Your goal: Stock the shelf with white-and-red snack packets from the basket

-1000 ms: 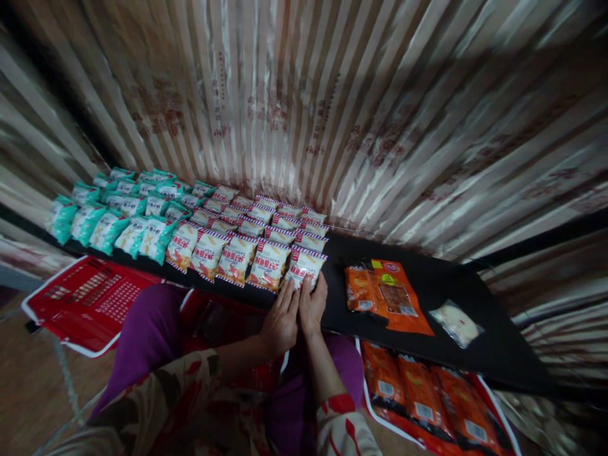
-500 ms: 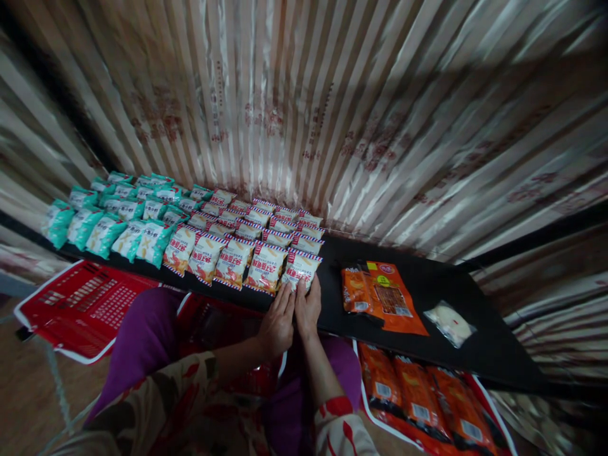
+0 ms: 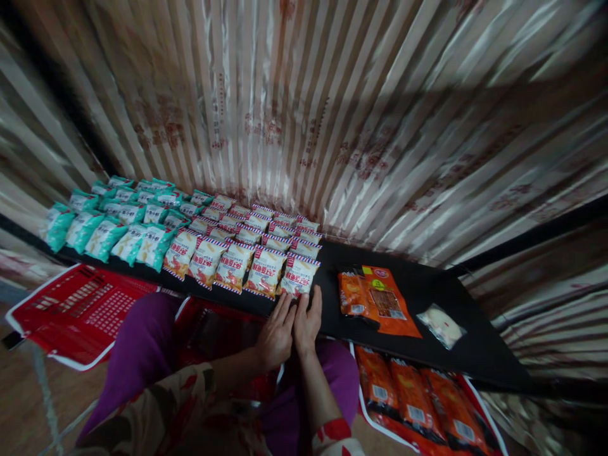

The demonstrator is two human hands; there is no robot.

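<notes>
Side by side at the shelf's front edge are my left hand [image 3: 275, 335] and my right hand [image 3: 308, 322]. Both have fingers stretched forward and grip nothing. Their fingertips are at the lower edge of the rightmost front snack bag [image 3: 298, 276], a white and orange packet with a striped top edge. I cannot tell whether they still touch it. More bags of the same kind [image 3: 234, 266] stand upright in rows to its left. Beyond those are rows of teal and white snack bags [image 3: 105, 239].
Orange snack packs [image 3: 387, 301] and a clear-wrapped pale round item [image 3: 443, 324] lie on the black shelf [image 3: 327, 266] at right. Below stand a red basket [image 3: 95, 316] at left and one holding orange packs [image 3: 413, 405] at right. Striped sheeting [image 3: 285, 126] hangs behind.
Both hands have drawn back slightly from the front of the rightmost bag toward its lower edge, and more of the bag shows. The view has shifted a little.
</notes>
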